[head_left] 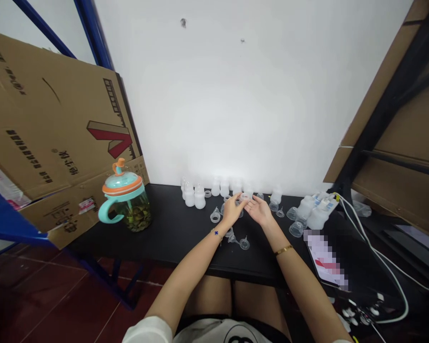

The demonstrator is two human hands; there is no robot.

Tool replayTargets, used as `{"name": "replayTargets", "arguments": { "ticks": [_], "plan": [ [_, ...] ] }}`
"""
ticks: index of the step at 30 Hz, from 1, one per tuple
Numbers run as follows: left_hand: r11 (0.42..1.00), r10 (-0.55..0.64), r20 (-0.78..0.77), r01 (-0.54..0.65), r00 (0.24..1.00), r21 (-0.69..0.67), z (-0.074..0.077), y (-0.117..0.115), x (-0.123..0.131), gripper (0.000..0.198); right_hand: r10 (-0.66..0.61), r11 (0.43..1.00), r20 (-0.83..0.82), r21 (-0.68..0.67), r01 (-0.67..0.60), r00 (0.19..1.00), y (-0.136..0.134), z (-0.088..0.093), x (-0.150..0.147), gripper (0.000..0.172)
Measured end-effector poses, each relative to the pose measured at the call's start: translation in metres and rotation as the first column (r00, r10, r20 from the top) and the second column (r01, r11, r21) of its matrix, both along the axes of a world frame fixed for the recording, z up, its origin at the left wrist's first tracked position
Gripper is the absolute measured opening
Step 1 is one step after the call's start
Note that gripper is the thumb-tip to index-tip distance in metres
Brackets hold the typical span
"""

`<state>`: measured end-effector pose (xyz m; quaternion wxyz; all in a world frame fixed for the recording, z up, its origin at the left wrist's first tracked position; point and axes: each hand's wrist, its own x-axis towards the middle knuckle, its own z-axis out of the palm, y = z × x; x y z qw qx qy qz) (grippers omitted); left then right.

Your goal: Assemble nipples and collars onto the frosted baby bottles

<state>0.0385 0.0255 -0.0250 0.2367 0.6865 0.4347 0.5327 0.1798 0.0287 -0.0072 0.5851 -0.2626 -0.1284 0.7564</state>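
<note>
At the middle of the black table my left hand point(233, 209) pinches a translucent bottle collar ring point(245, 196). My right hand point(260, 211) is beside it, palm turned up and fingers spread, the fingertips close to the ring. Whether they touch it I cannot tell. White feeding bottles with teats point(199, 196) stand at the left, and more white bottles point(216, 186) stand behind my hands along the wall. Another collar ring point(215, 216) lies left of my left hand. Clear funnel-like silicone pieces, one of them a teat point(244, 243), lie in front of my hands.
A turquoise-lidded jug point(127, 200) stands at the left by a large cardboard box point(57, 119). To the right are clear caps point(296, 229), white bottles lying by a power strip point(331, 204), a phone point(327, 259) and white cables point(386, 262). A white wall point(236, 109) closes the back.
</note>
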Motion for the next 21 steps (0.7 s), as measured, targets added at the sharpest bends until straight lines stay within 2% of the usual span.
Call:
{"name": "replayTargets", "arguments": {
  "ticks": [13,21],
  "plan": [
    [0.999,0.043,-0.072,-0.044,0.996,-0.019,-0.002,0.0028,-0.0015,0.038,0.025,0.999,0.022,0.024,-0.025,0.999,-0.0029,-0.0005,-0.0025,0.032],
    [1.0,0.027,-0.079,-0.028,0.996,-0.015,0.0043,-0.0027,-0.0015,0.039,0.008,0.999,0.054,0.034,-0.009,0.998,0.0002,-0.0031,-0.0035,0.035]
  ]
}}
